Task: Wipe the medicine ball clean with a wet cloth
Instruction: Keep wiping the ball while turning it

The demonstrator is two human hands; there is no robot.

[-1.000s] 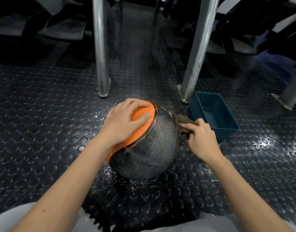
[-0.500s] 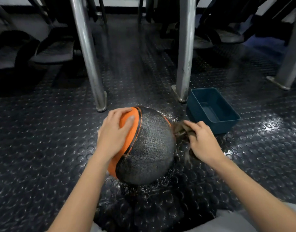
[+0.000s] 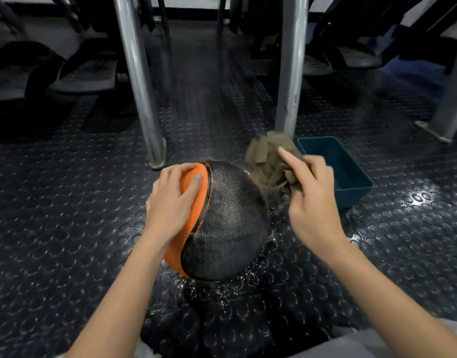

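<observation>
- Studded black rubber floor (image 3: 67, 228), gym setting, two metal posts (image 3: 137, 86) behind; dark equipment further back, too dim to name.
- medicine ball (image 3: 227, 223) sits on the floor in the centre, between both hands. Orange panel faces left and the dark textured panel faces up and right.
- left hand (image 3: 170, 202) lies on the orange panel, fingers spread and fairly straight. Judged: it braces the ball so it can't roll under wiping pressure.
- right hand (image 3: 312, 202) grips a bunched brown cloth (image 3: 268, 161), fingers curled round it, index finger sticking out.
- Cloth is up by the ball's upper right shoulder. It is blurred, so I can't tell if it touches the ball.
- Blue tub (image 3: 361, 182) sits on the floor just right of the ball, behind the right hand. Likely the water supply, kept within reach for re-wetting. Contents unclear.
- Shiny droplets (image 3: 222, 288) ring the ball's base, so the cloth looks properly wet.
- Step judged: mid-wipe, with the dark panel next in line.
</observation>
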